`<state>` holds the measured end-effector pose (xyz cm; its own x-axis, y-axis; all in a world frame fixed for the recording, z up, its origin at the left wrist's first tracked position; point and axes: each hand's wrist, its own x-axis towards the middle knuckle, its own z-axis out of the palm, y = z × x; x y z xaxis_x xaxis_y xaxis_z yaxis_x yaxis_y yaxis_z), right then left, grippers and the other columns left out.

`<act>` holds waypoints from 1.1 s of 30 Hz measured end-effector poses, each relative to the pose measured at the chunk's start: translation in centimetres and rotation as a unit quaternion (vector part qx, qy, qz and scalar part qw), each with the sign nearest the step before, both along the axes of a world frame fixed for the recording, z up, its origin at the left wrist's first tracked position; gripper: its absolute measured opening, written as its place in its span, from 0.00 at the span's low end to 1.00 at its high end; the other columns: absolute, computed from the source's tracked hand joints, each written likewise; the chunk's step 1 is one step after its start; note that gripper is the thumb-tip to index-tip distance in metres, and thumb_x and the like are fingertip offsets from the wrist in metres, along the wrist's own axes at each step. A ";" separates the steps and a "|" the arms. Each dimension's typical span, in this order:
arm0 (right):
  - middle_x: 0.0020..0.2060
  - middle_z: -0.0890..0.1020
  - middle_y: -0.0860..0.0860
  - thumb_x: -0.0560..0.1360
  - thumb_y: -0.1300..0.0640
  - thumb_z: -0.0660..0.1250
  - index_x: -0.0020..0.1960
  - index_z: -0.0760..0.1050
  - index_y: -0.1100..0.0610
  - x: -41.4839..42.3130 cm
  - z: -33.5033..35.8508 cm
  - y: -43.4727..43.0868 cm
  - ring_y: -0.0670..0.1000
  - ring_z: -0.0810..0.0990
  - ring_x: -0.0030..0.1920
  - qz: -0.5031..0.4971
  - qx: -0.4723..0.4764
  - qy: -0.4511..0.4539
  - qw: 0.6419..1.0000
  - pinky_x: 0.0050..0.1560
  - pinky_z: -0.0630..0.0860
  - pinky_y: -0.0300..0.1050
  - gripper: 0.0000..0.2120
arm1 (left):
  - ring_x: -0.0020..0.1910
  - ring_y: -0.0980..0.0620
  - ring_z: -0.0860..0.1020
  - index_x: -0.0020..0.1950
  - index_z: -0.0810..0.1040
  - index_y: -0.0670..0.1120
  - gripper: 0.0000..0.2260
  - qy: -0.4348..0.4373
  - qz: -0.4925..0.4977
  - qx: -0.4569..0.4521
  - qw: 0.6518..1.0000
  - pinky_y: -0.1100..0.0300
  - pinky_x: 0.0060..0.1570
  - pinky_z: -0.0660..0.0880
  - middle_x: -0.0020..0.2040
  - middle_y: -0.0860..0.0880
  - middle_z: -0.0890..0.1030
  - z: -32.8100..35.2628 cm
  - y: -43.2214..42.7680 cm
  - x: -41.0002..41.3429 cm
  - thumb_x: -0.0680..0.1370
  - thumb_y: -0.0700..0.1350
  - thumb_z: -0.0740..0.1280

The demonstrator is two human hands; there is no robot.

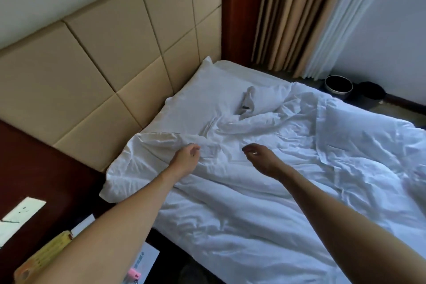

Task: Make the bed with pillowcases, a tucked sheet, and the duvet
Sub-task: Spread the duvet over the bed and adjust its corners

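The crumpled white duvet [265,203] covers the bed, soft and deeply creased. Over its head-end edge the left hand [185,159] and right hand [261,160] hover apart, fingers loosely curled, gripping nothing. Left of the duvet stands a dark wooden nightstand [27,168]. Beyond the duvet a smooth white pillow [202,97] lies against the padded beige headboard [92,64]. Pleated tan curtains [288,18] hang beyond its far side.

both hands [185,159] [261,159] outstretched, fingers loosely curled
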<state>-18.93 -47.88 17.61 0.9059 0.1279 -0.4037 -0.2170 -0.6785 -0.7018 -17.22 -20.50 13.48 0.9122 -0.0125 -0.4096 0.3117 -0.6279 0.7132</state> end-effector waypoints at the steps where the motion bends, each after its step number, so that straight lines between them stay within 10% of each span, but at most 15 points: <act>1: 0.62 0.81 0.52 0.79 0.60 0.60 0.64 0.79 0.56 -0.3 0.3 -1.0 0.51 0.79 0.57 0.000 0.004 -0.001 1.000 0.56 0.74 0.43 0.16 | 0.59 0.51 0.77 0.64 0.77 0.48 0.12 -0.004 -0.009 0.002 1.000 0.58 0.59 0.74 0.60 0.50 0.80 0.6 -1.4 0.0 0.82 0.48 0.62; 17: 0.62 0.80 0.59 0.79 0.62 0.58 0.62 0.77 0.68 9.2 -5.0 -4.2 0.60 0.77 0.62 -0.114 0.042 0.039 0.992 0.65 0.73 0.54 0.17 | 0.56 0.50 0.78 0.55 0.77 0.53 0.06 0.013 -0.121 0.103 0.987 0.54 0.58 0.76 0.55 0.51 0.81 -1.7 -6.8 13.2 0.81 0.51 0.63; 30: 0.70 0.70 0.55 0.81 0.55 0.63 0.66 0.76 0.51 27.4 -22.2 -2.7 0.51 0.68 0.72 -0.248 0.030 -0.038 0.968 0.68 0.64 0.40 0.15 | 0.67 0.44 0.71 0.74 0.61 0.46 0.41 0.029 -0.280 0.281 0.917 0.51 0.63 0.69 0.69 0.46 0.69 -17.2 -9.6 28.5 0.71 0.69 0.67; 33: 0.76 0.57 0.59 0.80 0.53 0.65 0.67 0.76 0.50 30.8 -23.6 -2.9 0.55 0.65 0.74 -0.264 0.021 -0.032 0.964 0.71 0.60 0.42 0.16 | 0.63 0.44 0.75 0.71 0.62 0.47 0.35 0.019 -0.269 0.281 0.921 0.50 0.62 0.71 0.67 0.46 0.73 -19.6 -9.6 28.8 0.74 0.68 0.64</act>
<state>11.86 -50.78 -5.94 0.8723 -0.3429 -0.3486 -0.4790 -0.4562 -0.7500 11.54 -30.15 -6.08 0.8210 -0.2351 -0.5203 -0.1343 -0.9652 0.2242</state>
